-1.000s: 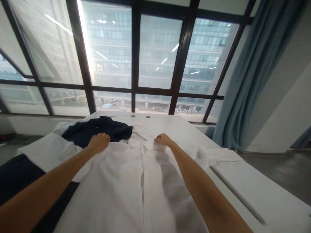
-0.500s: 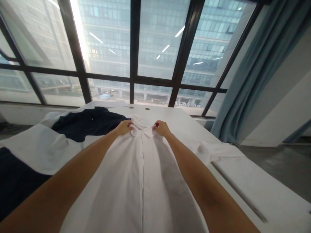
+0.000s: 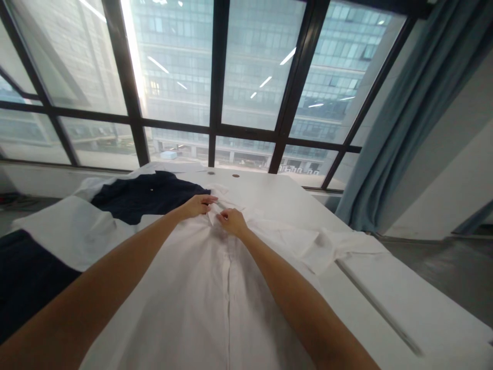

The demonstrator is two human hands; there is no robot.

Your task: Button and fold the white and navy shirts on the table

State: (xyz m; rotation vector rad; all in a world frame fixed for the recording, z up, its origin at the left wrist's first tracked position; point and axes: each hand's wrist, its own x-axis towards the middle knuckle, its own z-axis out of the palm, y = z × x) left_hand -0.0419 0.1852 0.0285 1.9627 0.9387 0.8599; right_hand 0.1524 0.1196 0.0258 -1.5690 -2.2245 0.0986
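Beyond the white shirt (image 3: 185, 298), open table (image 3: 277, 192) runs to the far edge.

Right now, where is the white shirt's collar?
The collar is just left of centre in the head view, between the left hand and right hand, near dark clothing.

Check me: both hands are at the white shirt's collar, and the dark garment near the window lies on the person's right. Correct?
Wrong side: the dark garment lies on the person's left, as the head view shows. The left hand and right hand are at the white shirt's collar.
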